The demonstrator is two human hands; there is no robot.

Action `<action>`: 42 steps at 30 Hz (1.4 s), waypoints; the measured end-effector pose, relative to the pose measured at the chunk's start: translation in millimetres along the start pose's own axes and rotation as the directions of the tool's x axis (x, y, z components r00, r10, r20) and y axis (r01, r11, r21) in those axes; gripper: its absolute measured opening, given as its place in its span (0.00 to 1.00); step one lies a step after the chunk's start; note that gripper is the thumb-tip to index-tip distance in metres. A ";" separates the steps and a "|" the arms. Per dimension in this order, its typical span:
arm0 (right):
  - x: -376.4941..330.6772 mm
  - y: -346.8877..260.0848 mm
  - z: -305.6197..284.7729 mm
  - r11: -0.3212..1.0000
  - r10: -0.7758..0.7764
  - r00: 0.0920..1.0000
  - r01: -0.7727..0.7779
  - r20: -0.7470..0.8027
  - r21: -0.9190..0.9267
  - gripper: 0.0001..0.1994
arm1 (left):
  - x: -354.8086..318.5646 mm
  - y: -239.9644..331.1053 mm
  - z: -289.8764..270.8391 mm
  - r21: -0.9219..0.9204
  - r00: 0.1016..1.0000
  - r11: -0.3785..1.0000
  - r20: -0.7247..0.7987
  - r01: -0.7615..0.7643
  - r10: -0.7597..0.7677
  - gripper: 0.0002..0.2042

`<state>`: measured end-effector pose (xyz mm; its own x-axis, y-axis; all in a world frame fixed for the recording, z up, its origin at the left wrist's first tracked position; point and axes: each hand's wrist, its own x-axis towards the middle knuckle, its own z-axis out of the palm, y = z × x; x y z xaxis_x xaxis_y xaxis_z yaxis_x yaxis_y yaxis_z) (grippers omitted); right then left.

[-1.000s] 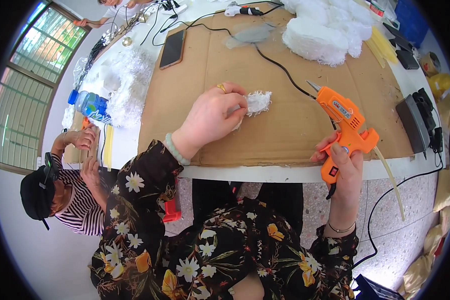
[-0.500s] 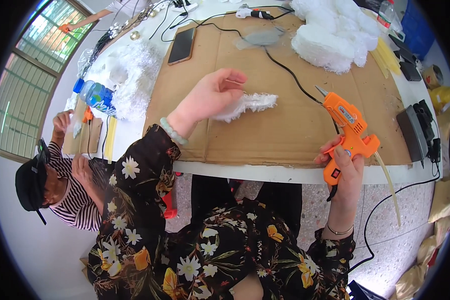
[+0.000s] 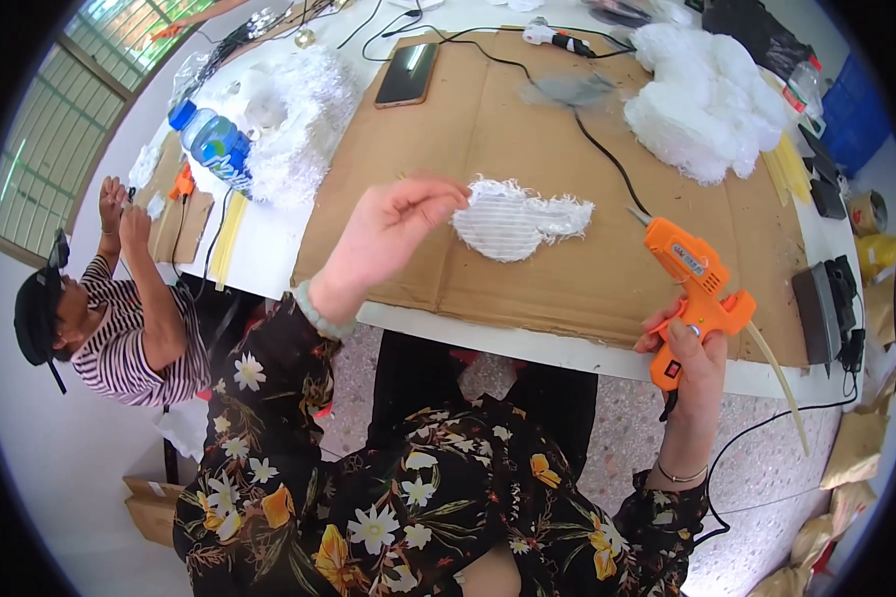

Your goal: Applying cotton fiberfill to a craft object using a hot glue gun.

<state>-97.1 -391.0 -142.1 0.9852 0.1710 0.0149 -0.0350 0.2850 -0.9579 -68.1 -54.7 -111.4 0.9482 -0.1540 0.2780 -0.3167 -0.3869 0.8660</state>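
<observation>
My right hand (image 3: 695,350) is wrapped round the handle of an orange glue gun (image 3: 700,284), its nozzle pointing up and left over the cardboard. A pale glue stick (image 3: 779,383) sticks out of its back end. On the cardboard lies a small white piece of fluffy fabric (image 3: 508,224), its ribbed side up and its edges frayed. My left hand (image 3: 383,239) has thumb and fingers pinched together at the fabric's upper left edge. The exact grip there is partly hidden by the fingers.
A brown cardboard sheet (image 3: 388,239) covers the table. On or beside it are a phone (image 3: 406,75), white fluffy material (image 3: 702,104), a blue-capped bottle (image 3: 212,147) and black cables (image 3: 607,149). A co-worker in a striped shirt (image 3: 134,348) sits at the left.
My left hand has moved left and down from over the fabric to its left edge. More of the ribbed side shows. The view has shifted; my right hand keeps the glue gun.
</observation>
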 end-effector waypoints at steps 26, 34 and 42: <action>55.5 -25.5 92.5 0.790 0.356 0.904 -0.157 0.235 -0.593 0.14 | 34.5 -37.8 -13.7 0.015 0.989 0.992 -0.086 0.124 -0.123 0.09; 63.1 -23.6 97.9 0.742 0.374 0.897 -0.138 0.235 -0.656 0.14 | 46.3 -21.6 -9.1 0.303 0.992 0.950 0.083 0.068 -0.097 0.15; 64.6 -22.1 100.4 0.718 0.392 0.895 -0.152 0.214 -0.680 0.16 | 48.1 -35.0 -5.7 0.212 0.996 0.976 0.070 0.048 -0.064 0.12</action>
<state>-49.6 -291.5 -91.2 0.8318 0.4664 -0.3010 -0.0608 -0.4626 -0.8845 -11.2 -43.3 -125.9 0.9624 -0.1919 0.1922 -0.2691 -0.5774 0.7709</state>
